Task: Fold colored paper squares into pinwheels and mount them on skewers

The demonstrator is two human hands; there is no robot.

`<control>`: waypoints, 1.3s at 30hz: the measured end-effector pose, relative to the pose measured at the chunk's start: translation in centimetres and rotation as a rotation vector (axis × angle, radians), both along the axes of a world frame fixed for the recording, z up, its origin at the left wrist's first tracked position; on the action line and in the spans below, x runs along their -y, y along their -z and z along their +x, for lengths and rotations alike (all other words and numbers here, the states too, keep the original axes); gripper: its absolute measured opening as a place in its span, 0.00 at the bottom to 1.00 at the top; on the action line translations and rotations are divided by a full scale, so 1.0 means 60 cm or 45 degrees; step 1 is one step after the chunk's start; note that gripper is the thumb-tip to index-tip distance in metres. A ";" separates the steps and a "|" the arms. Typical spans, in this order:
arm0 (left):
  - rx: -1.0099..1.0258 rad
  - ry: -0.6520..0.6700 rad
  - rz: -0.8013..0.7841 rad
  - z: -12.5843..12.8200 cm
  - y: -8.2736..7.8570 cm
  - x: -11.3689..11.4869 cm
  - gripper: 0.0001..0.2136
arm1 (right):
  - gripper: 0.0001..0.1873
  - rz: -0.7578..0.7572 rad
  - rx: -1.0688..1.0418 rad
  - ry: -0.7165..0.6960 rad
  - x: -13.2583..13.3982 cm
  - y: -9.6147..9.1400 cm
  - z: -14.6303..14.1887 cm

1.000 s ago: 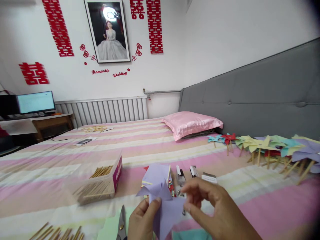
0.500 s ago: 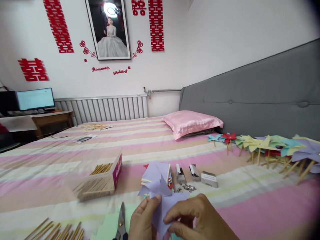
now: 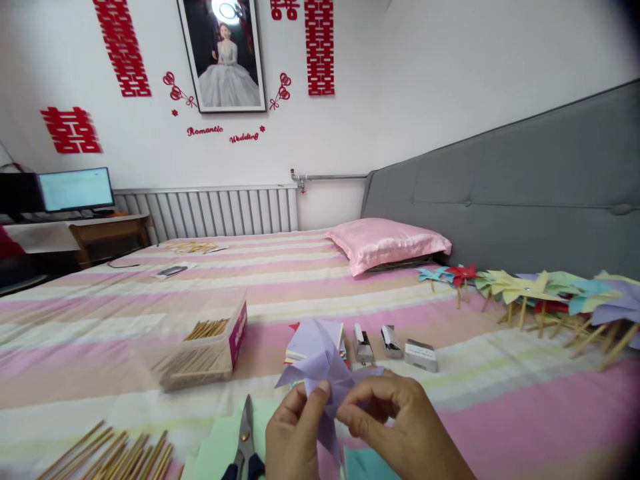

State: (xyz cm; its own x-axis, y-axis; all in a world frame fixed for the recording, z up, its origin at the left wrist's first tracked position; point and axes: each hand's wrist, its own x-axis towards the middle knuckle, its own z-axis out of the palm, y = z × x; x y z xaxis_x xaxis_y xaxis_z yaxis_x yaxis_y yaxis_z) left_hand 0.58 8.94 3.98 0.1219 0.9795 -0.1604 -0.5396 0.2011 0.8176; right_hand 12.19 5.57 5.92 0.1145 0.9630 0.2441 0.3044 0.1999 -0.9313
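A light purple paper pinwheel [image 3: 325, 363] with folded blades is held up low in the middle of the head view. My left hand [image 3: 297, 427] is closed on it, the thumb pressing at its centre. My right hand [image 3: 400, 423] pinches at its right side, with thumb and forefinger together by the folded paper; the fingers partly hide what they grip. Behind the pinwheel lies a stack of coloured paper [image 3: 303, 337]. Scissors [image 3: 246, 440] with dark handles rest on light green paper [image 3: 215, 443], left of my left hand. Teal paper [image 3: 370, 465] shows below my right hand.
A clear plastic box [image 3: 200, 377] of thin wooden sticks stands left, with loose sticks [image 3: 125, 457] nearer. Small grey boxes [image 3: 421, 355] sit beyond my right hand. Several finished pinwheels [image 3: 525, 288] lie along the grey headboard [image 3: 500, 173], near a pink pillow [image 3: 385, 243].
The lower right of the purple paper, flat before, is now folded in toward the centre. My right hand has brought it over to my left thumb. The view has shifted slightly.
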 end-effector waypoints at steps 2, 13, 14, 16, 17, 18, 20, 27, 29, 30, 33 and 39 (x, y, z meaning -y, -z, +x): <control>0.003 -0.013 0.018 -0.001 0.001 0.000 0.07 | 0.10 0.018 -0.004 0.045 0.000 0.002 -0.001; -0.062 0.006 0.103 0.001 0.005 0.001 0.10 | 0.11 0.108 -0.056 0.187 -0.003 0.014 0.002; -0.084 0.010 0.116 0.000 0.004 0.001 0.09 | 0.11 0.110 -0.053 0.193 -0.004 0.014 0.002; -0.127 0.019 0.142 -0.001 0.002 0.002 0.09 | 0.11 0.108 -0.057 0.199 -0.004 0.014 0.002; -0.144 0.017 0.153 -0.001 0.001 0.003 0.09 | 0.11 0.104 -0.062 0.203 -0.004 0.013 0.002; -0.157 0.011 0.161 -0.001 0.000 0.004 0.09 | 0.11 0.102 -0.068 0.207 -0.004 0.013 0.002; -0.173 -0.004 0.171 -0.001 0.000 0.005 0.09 | 0.11 0.101 -0.081 0.215 -0.003 0.011 0.002; -0.189 -0.023 0.181 0.003 0.000 0.005 0.10 | 0.10 0.141 -0.096 0.261 -0.004 0.014 0.002; -0.203 -0.016 0.197 0.004 0.000 0.004 0.10 | 0.09 0.151 -0.099 0.260 -0.005 0.014 0.002; -0.217 -0.009 0.205 0.004 0.000 0.004 0.10 | 0.09 0.149 -0.100 0.257 -0.005 0.014 0.003; -0.318 -0.003 0.241 0.003 0.002 0.003 0.10 | 0.09 0.125 -0.103 0.232 -0.005 0.013 0.005; -0.512 -0.129 0.336 0.003 0.002 0.006 0.09 | 0.10 0.073 -0.114 0.201 -0.005 0.009 0.009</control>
